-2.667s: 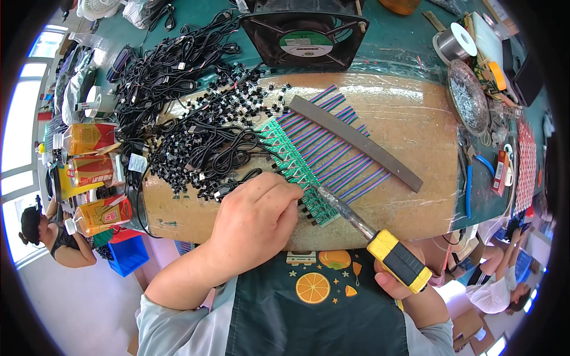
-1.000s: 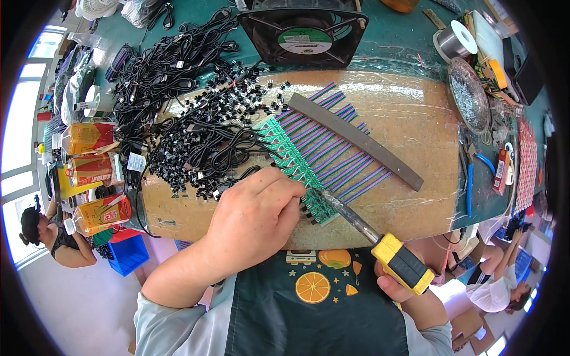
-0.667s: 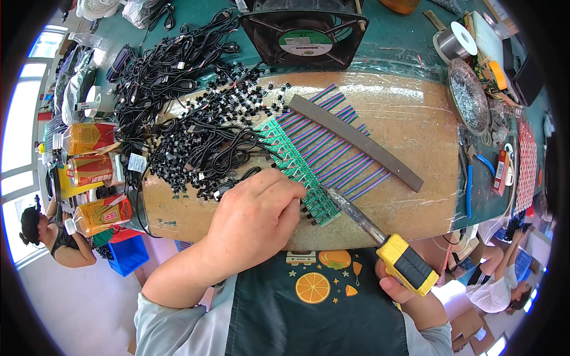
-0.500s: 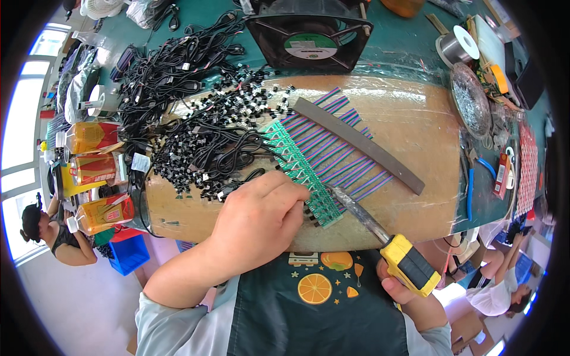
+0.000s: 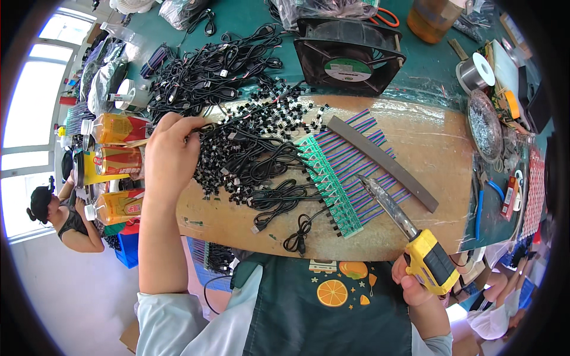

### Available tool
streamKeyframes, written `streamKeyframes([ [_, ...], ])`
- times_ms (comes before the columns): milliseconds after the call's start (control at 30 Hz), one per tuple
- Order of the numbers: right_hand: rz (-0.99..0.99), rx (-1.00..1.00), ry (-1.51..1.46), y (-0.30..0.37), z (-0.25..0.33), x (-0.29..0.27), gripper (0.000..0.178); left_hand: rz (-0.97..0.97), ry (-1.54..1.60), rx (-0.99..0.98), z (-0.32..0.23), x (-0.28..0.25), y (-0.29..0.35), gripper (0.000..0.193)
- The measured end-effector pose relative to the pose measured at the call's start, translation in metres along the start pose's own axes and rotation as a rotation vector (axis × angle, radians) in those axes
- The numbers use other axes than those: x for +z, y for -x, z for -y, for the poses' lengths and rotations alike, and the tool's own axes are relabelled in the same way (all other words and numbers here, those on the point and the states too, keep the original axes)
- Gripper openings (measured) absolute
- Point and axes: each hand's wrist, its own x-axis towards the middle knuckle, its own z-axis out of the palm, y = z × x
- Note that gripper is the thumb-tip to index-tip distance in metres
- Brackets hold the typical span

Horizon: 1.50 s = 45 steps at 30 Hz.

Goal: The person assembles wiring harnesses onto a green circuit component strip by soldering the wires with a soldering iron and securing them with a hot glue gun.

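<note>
My left hand (image 5: 172, 154) has its fingers closed on a black cable (image 5: 237, 115) at the left side of a heap of cables and small black connectors. In my right hand (image 5: 412, 282) is a soldering iron (image 5: 430, 261) with a yellow-and-black handle, its metal tip above striped ribbon wires. Left of that tip lies a strip of green circuit boards (image 5: 333, 193), slanting across the brown work board. Thin striped wires (image 5: 350, 160) run out from its right side. Black cables (image 5: 276, 199) lead to its left side, one small coil (image 5: 301, 231) at its lower end.
A dark flat bar (image 5: 383, 160) lies across the wires. Behind stands a black fan (image 5: 350, 56). At right are a solder spool (image 5: 475, 72), a round dish (image 5: 485, 124) and blue-handled pliers (image 5: 480, 207). Orange drink bottles (image 5: 119, 206) line the left. A person (image 5: 74, 219) is at far left.
My left hand has left the circuit strip and moved up and left to the cable heap. The soldering iron's tip has lifted off the strip. The small coiled cable at its lower end is now uncovered.
</note>
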Motion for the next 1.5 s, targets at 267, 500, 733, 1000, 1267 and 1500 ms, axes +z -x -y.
streamKeyframes([
  [267, 0.002, 0.020, 0.044, 0.004, -0.005, -0.007, 0.020, 0.080, -0.155, 0.093, 0.013, 0.004, -0.011, 0.023],
  [500, 0.011, 0.036, 0.162, 0.008, -0.007, -0.012, 0.020, -0.151, 0.372, -0.106, 0.018, -0.018, -0.014, 0.020],
  [733, 0.062, 0.048, 0.261, 0.004, 0.000, -0.014, 0.022, 0.122, 0.311, 0.380, -0.056, -0.040, 0.029, 0.041],
  [1000, 0.046, 0.111, 0.318, 0.009, -0.004, -0.014, 0.022, 0.310, 0.394, 0.469, -0.101, -0.008, 0.056, 0.038],
  [1267, 0.079, 0.076, 0.335, 0.007, -0.005, -0.014, 0.020, 0.242, 0.379, 0.466, -0.123, 0.014, 0.051, 0.024],
  [1500, 0.061, 0.039, 0.294, 0.004, -0.001, -0.010, 0.019, 0.235, 0.412, 0.409, -0.128, 0.029, 0.046, 0.017],
])
